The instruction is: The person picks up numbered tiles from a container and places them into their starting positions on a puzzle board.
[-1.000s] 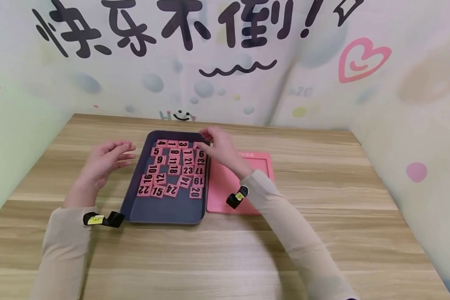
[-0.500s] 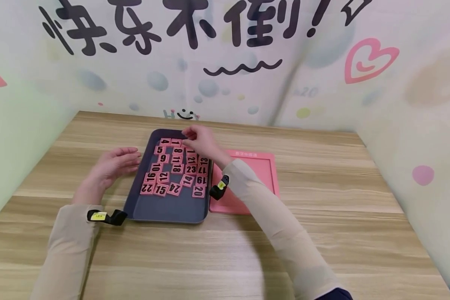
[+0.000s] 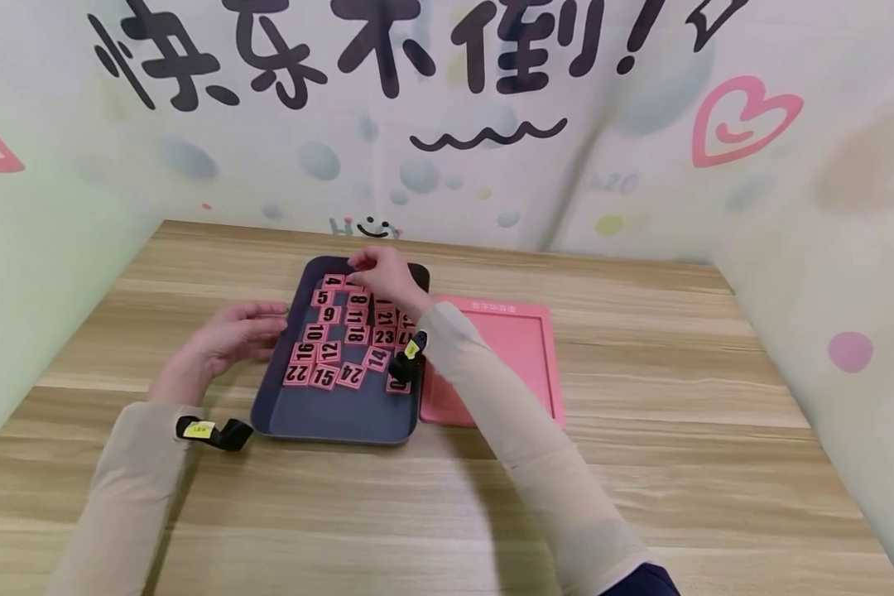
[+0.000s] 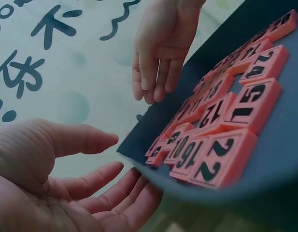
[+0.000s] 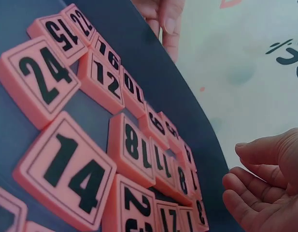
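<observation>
A dark blue-grey tray (image 3: 335, 418) holds several pink square tiles with black numbers, among them tile 22 (image 4: 219, 162) and tile 14 (image 5: 66, 169). My right hand (image 3: 387, 277) is over the tray's far end, its fingertips close above tile 1 in the head view. The right wrist view shows that hand (image 5: 272, 186) with fingers loosely bent and nothing between them. Along the tray's left side is my left hand (image 3: 231, 339), fingertips right at the rim. In the left wrist view its fingers (image 4: 110, 193) are relaxed and apart, holding nothing.
Right of the tray lies a shallow pink frame (image 3: 492, 356) with a raised border, partly under my right forearm. Both rest on a wood-grain table (image 3: 678, 430). A printed backdrop (image 3: 626, 165) stands behind the table.
My right hand has moved left from the tray's far right corner to above the top-row tiles. My left hand has come closer to the tray's left rim. The view has shifted slightly.
</observation>
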Motion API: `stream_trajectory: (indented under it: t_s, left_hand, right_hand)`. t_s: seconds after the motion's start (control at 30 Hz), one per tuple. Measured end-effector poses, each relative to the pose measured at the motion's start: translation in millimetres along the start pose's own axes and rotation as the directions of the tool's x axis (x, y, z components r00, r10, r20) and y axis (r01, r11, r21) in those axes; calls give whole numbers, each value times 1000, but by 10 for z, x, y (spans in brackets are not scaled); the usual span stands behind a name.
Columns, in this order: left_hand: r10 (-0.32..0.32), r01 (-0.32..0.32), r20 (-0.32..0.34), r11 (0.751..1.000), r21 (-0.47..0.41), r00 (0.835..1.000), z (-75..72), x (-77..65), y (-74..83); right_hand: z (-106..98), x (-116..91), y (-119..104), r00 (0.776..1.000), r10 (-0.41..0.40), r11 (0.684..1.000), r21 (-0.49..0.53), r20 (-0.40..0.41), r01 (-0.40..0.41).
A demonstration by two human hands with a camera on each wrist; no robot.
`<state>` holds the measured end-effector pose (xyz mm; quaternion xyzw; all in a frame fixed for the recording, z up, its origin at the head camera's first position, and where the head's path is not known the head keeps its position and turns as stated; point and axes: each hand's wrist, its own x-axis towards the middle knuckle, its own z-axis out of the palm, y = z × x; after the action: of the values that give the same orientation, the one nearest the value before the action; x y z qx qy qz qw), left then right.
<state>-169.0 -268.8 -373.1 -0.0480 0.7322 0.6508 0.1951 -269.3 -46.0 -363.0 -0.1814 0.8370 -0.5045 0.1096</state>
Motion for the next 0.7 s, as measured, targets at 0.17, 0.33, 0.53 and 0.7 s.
stream_trajectory:
  t_s: [0.17,0.33,0.53,0.7]
  left_hand:
    - [-30,30,24,1000,5,999,-4,-6,-45]
    - [-18,18,30,1000,15,999,1,-8,-76]
    - [-18,17,30,999,34,999,-7,-19,-81]
    - [-16,15,37,1000,27,999,-10,-22,-85]
  right_hand:
    - [35,56,54,1000,11,1000,-18,-13,-11]
    - [84,105,112,1000,4,997,-81,-19,-5]
    - [149,125,110,1000,23,986,-162,-10,-24]
    - [203,148,118,1000,12,967,-253,-17,-16]
